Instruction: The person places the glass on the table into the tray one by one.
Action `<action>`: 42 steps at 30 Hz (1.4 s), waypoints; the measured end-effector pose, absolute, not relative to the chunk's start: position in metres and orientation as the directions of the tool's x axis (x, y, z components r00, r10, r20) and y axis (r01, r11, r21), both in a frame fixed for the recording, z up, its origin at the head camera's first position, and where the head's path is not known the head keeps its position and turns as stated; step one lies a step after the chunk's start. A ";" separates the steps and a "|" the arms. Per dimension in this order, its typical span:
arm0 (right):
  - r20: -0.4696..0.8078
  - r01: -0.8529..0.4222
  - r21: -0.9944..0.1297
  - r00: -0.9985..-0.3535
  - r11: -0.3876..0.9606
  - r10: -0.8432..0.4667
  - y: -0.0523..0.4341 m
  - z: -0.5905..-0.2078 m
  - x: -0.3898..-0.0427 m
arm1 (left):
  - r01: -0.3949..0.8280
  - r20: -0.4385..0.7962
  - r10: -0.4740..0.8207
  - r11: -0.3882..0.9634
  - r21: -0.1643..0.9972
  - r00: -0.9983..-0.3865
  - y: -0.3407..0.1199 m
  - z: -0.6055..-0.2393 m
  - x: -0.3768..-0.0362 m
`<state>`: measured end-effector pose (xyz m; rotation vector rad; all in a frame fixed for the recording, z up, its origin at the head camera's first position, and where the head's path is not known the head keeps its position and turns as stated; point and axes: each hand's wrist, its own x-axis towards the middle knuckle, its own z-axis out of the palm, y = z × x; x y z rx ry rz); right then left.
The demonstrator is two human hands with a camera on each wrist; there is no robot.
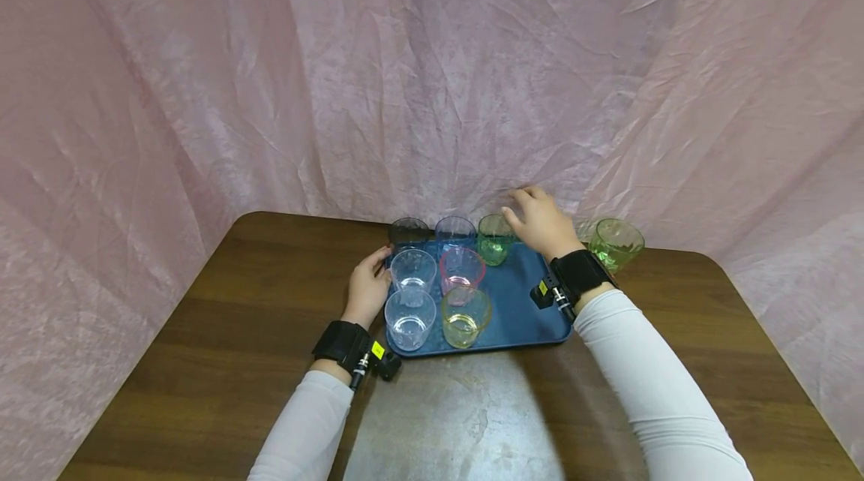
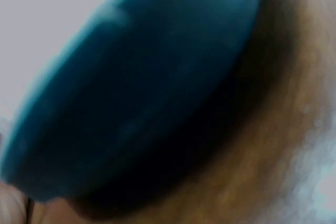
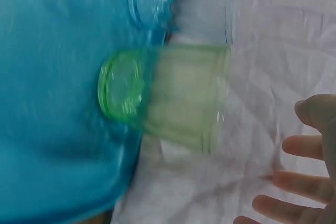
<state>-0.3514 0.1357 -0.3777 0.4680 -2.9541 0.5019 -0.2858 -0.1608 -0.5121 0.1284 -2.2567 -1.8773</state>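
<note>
My left hand (image 1: 367, 287) is at the left side of a blue tray (image 1: 523, 308), its fingers and thumb holding the rim. In the left wrist view the tray (image 2: 142, 87) fills much of the frame, blurred, hiding most of that hand. My right hand (image 1: 543, 224) is over the tray's far right part with fingers spread and nothing in them. Just left of it, a green cup (image 1: 495, 245) stands upright on the tray. In the right wrist view the fingers are apart from this green cup (image 3: 173, 98), beyond its rim.
Also on the tray stand a dark grey cup (image 1: 409, 229), a blue cup (image 1: 455, 229), a pink-rimmed cup (image 1: 462, 271), a yellow cup (image 1: 466, 320) and two clear cups (image 1: 409, 323). Another green cup (image 1: 616, 241) stands right of the tray on the wooden table (image 1: 223, 331). A pink curtain (image 1: 432, 91) hangs behind.
</note>
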 end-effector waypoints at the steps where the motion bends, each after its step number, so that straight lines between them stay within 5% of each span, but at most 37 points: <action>1: 0.155 -0.310 -0.299 -0.949 0.902 -0.275 0.139 -0.375 -0.352 | 0.066 0.104 -0.195 0.189 0.980 -0.975 -0.161 -0.512 -0.286; 11: 0.233 -0.287 -0.277 -0.946 0.917 -0.226 0.177 -0.358 -0.362 | 0.058 0.095 -0.194 0.187 0.981 -0.976 -0.161 -0.513 -0.287; 29: 0.064 -0.059 -0.324 -0.997 0.944 -0.041 0.264 -0.372 -0.359 | 0.078 0.119 -0.199 0.199 0.977 -0.973 -0.161 -0.512 -0.286; 42: -0.038 -0.016 -0.293 -0.999 0.956 -0.028 0.278 -0.397 -0.356 | 0.080 0.122 -0.208 0.203 0.976 -0.970 -0.160 -0.515 -0.287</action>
